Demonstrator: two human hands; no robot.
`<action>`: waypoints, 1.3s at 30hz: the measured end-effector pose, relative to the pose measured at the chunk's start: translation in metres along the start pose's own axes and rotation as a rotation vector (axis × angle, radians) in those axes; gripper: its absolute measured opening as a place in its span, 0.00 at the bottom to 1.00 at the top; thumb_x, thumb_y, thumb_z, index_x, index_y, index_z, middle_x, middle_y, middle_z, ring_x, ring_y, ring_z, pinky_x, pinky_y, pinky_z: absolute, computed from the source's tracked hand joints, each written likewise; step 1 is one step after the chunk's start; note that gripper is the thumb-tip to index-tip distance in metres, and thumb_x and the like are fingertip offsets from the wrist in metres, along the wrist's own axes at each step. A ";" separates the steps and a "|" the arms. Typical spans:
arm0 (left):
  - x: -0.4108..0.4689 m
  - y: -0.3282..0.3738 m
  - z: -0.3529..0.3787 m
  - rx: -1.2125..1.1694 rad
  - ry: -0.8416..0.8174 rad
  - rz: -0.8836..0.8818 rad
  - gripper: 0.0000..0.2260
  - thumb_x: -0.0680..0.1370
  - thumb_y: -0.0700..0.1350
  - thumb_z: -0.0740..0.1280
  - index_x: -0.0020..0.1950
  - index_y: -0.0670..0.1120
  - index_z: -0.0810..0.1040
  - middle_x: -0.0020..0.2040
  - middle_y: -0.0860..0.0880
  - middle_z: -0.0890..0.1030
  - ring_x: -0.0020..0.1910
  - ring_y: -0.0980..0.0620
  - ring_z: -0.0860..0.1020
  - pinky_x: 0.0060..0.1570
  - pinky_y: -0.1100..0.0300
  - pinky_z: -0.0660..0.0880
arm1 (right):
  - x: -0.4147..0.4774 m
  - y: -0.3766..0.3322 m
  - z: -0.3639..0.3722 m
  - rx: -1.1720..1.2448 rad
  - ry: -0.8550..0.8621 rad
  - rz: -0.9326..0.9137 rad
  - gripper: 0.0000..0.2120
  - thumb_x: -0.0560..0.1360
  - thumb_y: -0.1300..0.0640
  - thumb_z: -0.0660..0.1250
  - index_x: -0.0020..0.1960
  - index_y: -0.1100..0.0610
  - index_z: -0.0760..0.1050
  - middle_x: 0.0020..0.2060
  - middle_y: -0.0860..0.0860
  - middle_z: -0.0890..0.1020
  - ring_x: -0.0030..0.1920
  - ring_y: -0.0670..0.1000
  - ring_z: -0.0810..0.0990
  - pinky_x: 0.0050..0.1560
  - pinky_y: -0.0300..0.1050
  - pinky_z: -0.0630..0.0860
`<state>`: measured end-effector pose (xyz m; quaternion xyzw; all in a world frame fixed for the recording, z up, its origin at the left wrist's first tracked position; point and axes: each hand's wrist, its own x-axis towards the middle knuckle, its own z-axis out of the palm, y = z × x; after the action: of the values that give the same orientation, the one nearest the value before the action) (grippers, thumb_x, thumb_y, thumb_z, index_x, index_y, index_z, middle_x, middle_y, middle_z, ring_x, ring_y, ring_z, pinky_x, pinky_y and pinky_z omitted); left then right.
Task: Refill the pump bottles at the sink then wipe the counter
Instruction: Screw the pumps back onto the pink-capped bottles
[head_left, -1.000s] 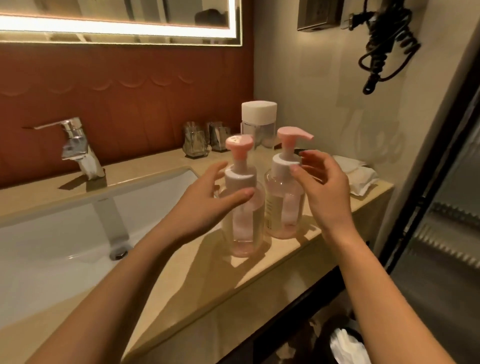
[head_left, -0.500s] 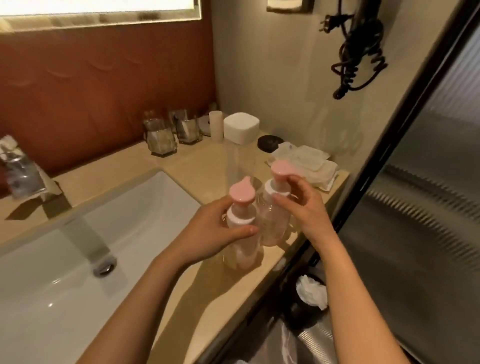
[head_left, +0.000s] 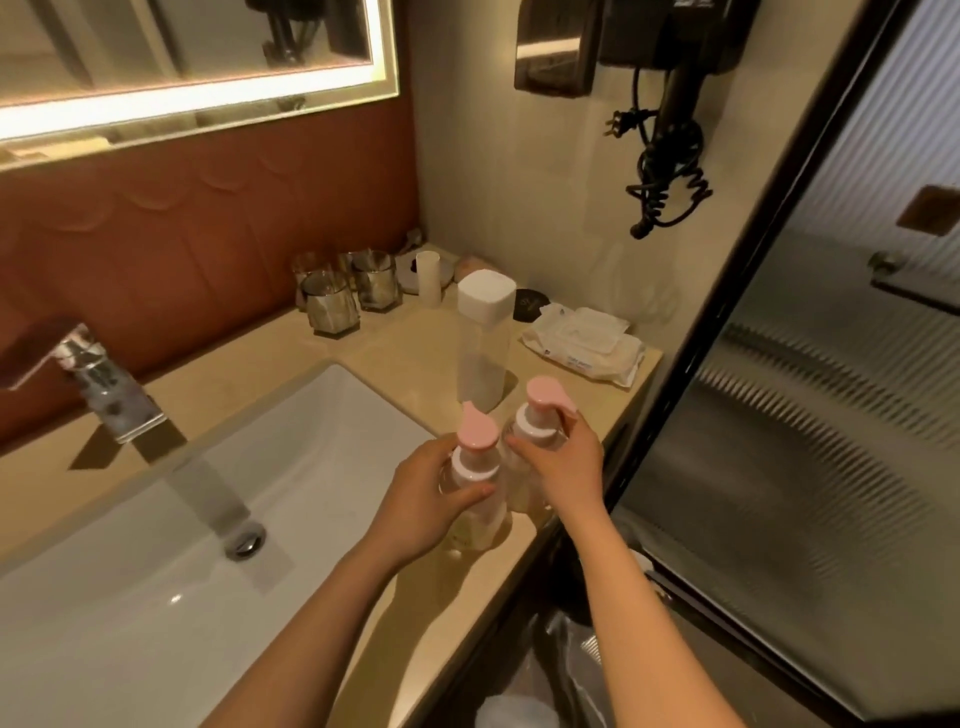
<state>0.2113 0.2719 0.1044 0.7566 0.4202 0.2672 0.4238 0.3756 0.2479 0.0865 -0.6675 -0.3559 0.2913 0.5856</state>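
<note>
Two clear pump bottles with pink pump heads stand side by side on the beige counter (head_left: 395, 343), right of the white sink (head_left: 156, 597). My left hand (head_left: 426, 499) grips the near pump bottle (head_left: 475, 467) around its body, thumb across the front. My right hand (head_left: 563, 462) grips the far pump bottle (head_left: 535, 421) just below its white collar. A tall clear refill bottle (head_left: 483, 343) with a square white cap stands right behind them.
A chrome faucet (head_left: 98, 384) sits left of the basin. Glass tumblers (head_left: 332, 306), a white cup and a pack of wipes (head_left: 587, 343) line the back of the counter. A hair dryer (head_left: 670, 156) hangs on the wall. A bin stands below the counter edge.
The view has tilted up and shifted, so the mirror and dryer show. Both hands have closed more firmly round the two pump bottles, which stay on the counter.
</note>
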 end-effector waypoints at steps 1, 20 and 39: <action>-0.003 -0.001 -0.002 -0.006 0.008 0.000 0.19 0.72 0.48 0.72 0.61 0.58 0.71 0.57 0.61 0.75 0.49 0.67 0.72 0.45 0.80 0.67 | -0.003 -0.001 0.001 -0.016 0.008 0.003 0.26 0.63 0.62 0.78 0.58 0.50 0.73 0.49 0.42 0.78 0.51 0.42 0.76 0.53 0.36 0.71; 0.039 -0.051 -0.097 -0.096 0.380 -0.214 0.18 0.74 0.45 0.70 0.63 0.54 0.72 0.60 0.53 0.76 0.54 0.55 0.74 0.47 0.67 0.68 | 0.057 -0.033 0.136 -0.076 -0.328 -0.090 0.24 0.66 0.61 0.76 0.57 0.48 0.72 0.46 0.38 0.75 0.44 0.34 0.74 0.42 0.20 0.66; 0.145 -0.130 -0.226 -0.011 0.932 -0.478 0.18 0.74 0.44 0.71 0.63 0.44 0.74 0.58 0.49 0.77 0.55 0.52 0.74 0.53 0.56 0.71 | 0.169 -0.069 0.352 -0.048 -0.677 -0.241 0.25 0.65 0.61 0.77 0.61 0.58 0.74 0.47 0.43 0.75 0.47 0.40 0.73 0.40 0.18 0.66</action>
<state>0.0594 0.5283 0.1114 0.4379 0.7238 0.4736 0.2452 0.1800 0.5920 0.1083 -0.5002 -0.6126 0.4162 0.4487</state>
